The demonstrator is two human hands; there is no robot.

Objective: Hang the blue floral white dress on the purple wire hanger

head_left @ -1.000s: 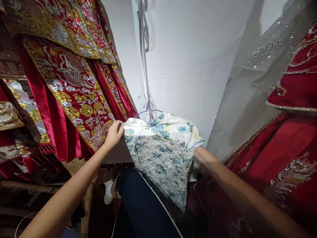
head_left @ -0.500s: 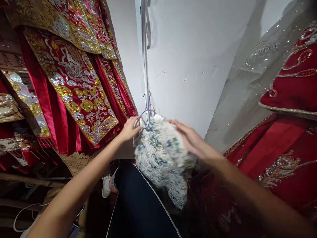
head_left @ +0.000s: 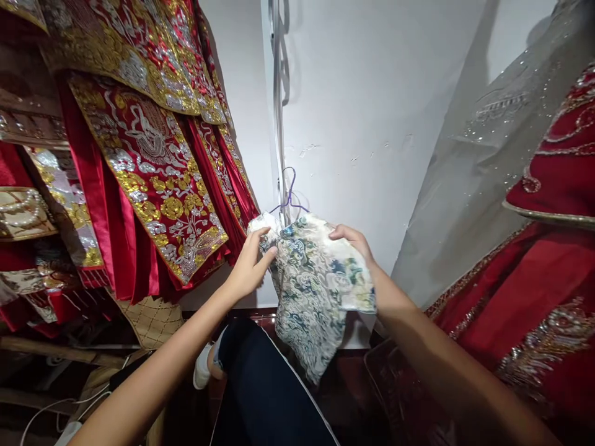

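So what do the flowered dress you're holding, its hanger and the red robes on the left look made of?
Flowered dress: looks like woven brocade, satin-like, with a soft sheen and a blue-green pattern on cream.
Hanger: thin wire, apparently with a purple coating; only the hook and shoulders show.
Red robes: glossy satin-like cloth with dense, glinting gold and silver embroidery.

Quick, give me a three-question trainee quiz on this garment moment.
1. True or false: both hands grip the floral dress.
2. What does the dress hang from? A) purple hanger B) wooden peg C) rope
3. Which side of the dress do the red embroidered robes hang on nearest the left hand?

Key: 1. True; the right hand holds the other shoulder. 2. A, the purple hanger. 3. The person's left.
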